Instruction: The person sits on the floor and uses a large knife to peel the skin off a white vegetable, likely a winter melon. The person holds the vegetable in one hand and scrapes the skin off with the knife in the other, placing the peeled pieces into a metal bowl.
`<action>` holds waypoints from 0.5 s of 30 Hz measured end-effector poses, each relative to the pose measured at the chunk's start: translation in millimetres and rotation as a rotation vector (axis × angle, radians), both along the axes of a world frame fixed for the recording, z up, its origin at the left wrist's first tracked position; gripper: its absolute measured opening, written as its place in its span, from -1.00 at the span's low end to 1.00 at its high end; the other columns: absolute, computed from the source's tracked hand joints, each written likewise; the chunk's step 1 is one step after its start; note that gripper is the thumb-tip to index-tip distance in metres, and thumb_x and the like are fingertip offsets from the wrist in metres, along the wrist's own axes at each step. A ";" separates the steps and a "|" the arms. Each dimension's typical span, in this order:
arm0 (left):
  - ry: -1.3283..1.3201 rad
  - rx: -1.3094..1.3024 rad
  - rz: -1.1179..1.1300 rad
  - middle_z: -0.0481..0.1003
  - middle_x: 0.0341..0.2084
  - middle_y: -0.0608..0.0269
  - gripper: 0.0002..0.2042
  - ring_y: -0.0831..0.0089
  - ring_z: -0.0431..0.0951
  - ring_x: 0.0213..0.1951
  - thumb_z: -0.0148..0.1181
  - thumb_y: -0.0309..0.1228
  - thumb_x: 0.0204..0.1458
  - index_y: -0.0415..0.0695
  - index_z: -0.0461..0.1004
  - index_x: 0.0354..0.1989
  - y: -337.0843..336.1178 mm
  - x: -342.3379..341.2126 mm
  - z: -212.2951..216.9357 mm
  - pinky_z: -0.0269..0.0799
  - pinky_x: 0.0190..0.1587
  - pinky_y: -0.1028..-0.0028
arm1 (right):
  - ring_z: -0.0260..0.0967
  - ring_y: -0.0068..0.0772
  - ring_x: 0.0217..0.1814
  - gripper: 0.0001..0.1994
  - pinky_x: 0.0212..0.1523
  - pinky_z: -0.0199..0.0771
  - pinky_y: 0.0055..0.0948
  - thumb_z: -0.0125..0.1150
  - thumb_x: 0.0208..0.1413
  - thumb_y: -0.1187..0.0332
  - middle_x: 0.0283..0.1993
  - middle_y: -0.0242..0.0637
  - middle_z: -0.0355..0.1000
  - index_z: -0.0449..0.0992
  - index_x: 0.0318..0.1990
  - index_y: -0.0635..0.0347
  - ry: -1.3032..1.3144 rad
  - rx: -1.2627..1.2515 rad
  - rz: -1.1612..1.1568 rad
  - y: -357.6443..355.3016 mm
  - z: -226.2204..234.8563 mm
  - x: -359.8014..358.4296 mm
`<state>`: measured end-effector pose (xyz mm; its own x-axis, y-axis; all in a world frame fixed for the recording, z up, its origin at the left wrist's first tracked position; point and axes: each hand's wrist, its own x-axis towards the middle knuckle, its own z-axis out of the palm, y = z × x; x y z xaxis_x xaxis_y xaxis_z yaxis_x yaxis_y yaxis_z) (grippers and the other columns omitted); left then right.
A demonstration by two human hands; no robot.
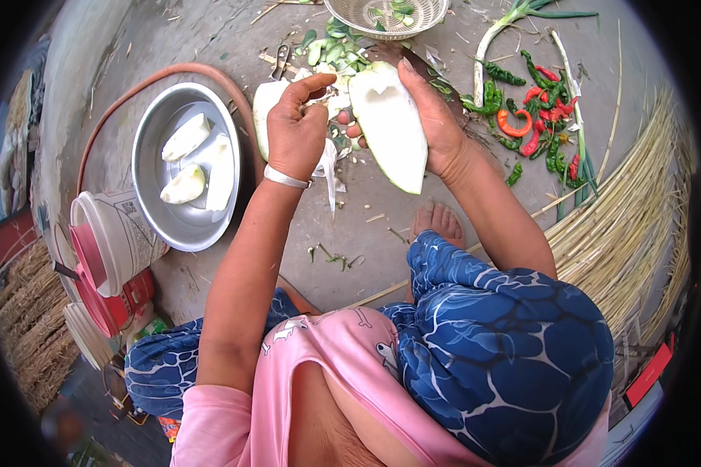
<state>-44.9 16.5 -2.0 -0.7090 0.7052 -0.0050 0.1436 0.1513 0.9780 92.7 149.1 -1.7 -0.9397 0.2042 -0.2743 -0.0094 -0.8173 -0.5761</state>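
In my right hand [438, 118] is a long piece of white-fleshed gourd [389, 128] with a thin green edge and a notch near its top. Thumb and fingers close around it from the right. My left hand [297, 128] is just left of that piece, fingers curled and index finger bent toward it. Whatever its fingers may hold is hidden. Another pale gourd piece [263, 109] lies on the ground, partly behind my left hand. Three peeled pieces [185, 138] sit in a metal basin [149, 210] at the left.
Green peelings [336, 48] lie beyond my hands, near a metal tool handle [280, 61] and a woven basket [343, 9]. Red and green chillies [549, 105] and green onions [487, 47] are spread at the right, beside straw stalks [623, 210]. Stacked buckets [121, 241] stand left.
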 end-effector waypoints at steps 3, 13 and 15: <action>-0.373 -0.237 0.217 0.55 -0.26 0.19 -0.69 0.52 0.55 -0.30 0.07 -0.32 0.20 -0.29 0.49 0.00 -1.8 -0.4 10.0 0.45 -0.29 0.55 | 0.54 -0.28 -0.06 -0.33 -0.10 0.60 -0.37 -0.09 0.27 -0.24 -0.02 -0.10 0.50 0.29 0.23 0.20 -0.088 0.306 -0.114 -5.3 2.6 -4.7; -1.254 -0.001 -0.444 0.56 -0.15 0.12 -0.09 0.26 0.65 -0.21 -0.36 0.54 -0.01 -0.04 0.39 0.14 -13.4 12.6 22.3 0.66 -0.34 0.34 | 0.32 0.01 0.18 -0.17 0.20 0.21 0.01 0.44 -0.20 -0.02 0.19 -0.13 0.34 0.25 0.28 -0.04 0.303 1.977 -0.100 -20.8 30.7 9.3; -1.352 0.035 -0.269 0.53 -0.05 0.14 -0.08 0.26 0.62 -0.07 -0.35 0.55 -0.02 -0.03 0.37 0.18 -12.2 28.3 24.8 0.66 -0.17 0.29 | 0.27 0.00 0.23 -0.16 0.23 0.17 0.04 0.43 -0.21 -0.04 0.21 -0.16 0.32 0.24 0.30 -0.06 0.299 2.035 -0.074 -20.1 32.1 11.0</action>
